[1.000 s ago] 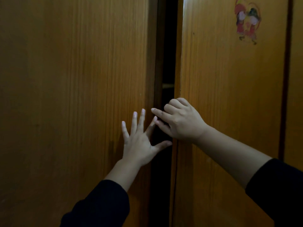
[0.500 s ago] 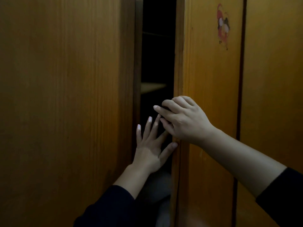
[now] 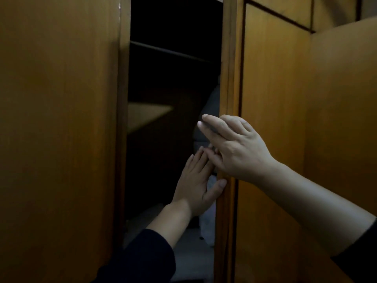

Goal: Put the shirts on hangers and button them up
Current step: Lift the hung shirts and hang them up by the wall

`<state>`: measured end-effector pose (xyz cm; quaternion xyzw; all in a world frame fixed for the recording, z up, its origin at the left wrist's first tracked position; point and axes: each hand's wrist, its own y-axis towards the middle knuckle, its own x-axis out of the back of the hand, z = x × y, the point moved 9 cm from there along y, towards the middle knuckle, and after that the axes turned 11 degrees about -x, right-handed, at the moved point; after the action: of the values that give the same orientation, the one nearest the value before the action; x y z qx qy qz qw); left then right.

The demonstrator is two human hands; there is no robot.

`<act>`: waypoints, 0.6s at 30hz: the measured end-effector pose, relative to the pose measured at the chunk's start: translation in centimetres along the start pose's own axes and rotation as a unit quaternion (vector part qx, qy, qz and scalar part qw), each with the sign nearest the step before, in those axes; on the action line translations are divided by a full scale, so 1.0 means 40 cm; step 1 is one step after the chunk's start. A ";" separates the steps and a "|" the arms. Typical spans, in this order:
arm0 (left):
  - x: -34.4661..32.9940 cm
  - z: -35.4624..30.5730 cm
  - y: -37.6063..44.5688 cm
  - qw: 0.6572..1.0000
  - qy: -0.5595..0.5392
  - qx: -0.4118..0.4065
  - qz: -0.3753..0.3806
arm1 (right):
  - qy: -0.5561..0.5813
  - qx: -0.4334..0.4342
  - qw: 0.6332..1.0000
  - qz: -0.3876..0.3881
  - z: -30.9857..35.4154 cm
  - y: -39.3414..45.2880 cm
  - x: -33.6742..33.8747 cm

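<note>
I see 2 hands at 1 door edge (image 3: pixel 227 78): left hand (image 3: pixel 195 186) fingers straight, thumb touching it; right hand (image 3: pixel 236 148) fingers loosely extended w/ nothing held.

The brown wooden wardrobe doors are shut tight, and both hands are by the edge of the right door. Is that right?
Not quite. The brown wooden wardrobe doors are not shut: the head view shows a wide dark gap between the left door and the right door, with a shelf visible inside. The rest holds: the left hand and right hand are both by the right door's edge.
</note>
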<state>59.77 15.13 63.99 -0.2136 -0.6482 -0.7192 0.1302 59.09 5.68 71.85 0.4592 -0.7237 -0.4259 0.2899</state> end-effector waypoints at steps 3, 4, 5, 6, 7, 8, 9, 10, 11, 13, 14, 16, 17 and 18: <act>-0.057 -0.058 0.032 0.999 -0.024 0.005 0.023 | -0.036 -0.004 0.999 0.020 -0.066 -0.035 0.032; -0.077 -0.074 0.042 0.999 -0.027 0.011 0.037 | -0.047 -0.006 0.999 0.025 -0.087 -0.047 0.042; -0.096 -0.091 0.051 0.998 -0.028 0.016 0.049 | -0.057 -0.008 0.998 0.028 -0.107 -0.058 0.054; -0.110 -0.110 0.060 0.998 -0.029 0.017 0.057 | -0.066 -0.009 0.997 0.030 -0.127 -0.069 0.066; -0.122 -0.130 0.069 0.998 -0.031 0.016 0.061 | -0.072 -0.010 0.997 0.032 -0.144 -0.080 0.077; -0.133 -0.148 0.078 0.997 -0.035 0.016 0.065 | -0.078 -0.013 0.996 0.034 -0.162 -0.090 0.087; -0.146 -0.165 0.086 0.997 -0.038 0.018 0.070 | -0.084 -0.017 0.996 0.037 -0.180 -0.100 0.096; -0.161 -0.178 0.093 0.996 -0.041 0.021 0.073 | -0.093 -0.020 0.995 0.040 -0.197 -0.109 0.104; -0.173 -0.192 0.100 0.996 -0.043 0.023 0.075 | -0.102 -0.022 0.994 0.044 -0.214 -0.117 0.110; -0.198 -0.216 0.114 0.995 -0.046 0.030 0.082 | -0.114 -0.027 0.992 0.056 -0.246 -0.135 0.120; -0.212 -0.227 0.121 0.994 -0.049 0.033 0.091 | -0.120 -0.029 0.990 0.063 -0.262 -0.144 0.124; -0.239 -0.248 0.134 0.990 -0.055 0.032 0.126 | -0.136 -0.035 0.987 0.079 -0.294 -0.160 0.131; -0.253 -0.255 0.142 0.987 -0.058 0.027 0.147 | -0.146 -0.038 0.985 0.088 -0.310 -0.168 0.134; -0.268 -0.262 0.148 0.984 -0.057 0.018 0.169 | -0.156 -0.040 0.982 0.096 -0.327 -0.176 0.138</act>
<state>70.44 3.09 63.39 -0.3583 -0.6221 -0.6615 0.2168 70.37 -5.46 71.94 0.3033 -0.7831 -0.4914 0.2308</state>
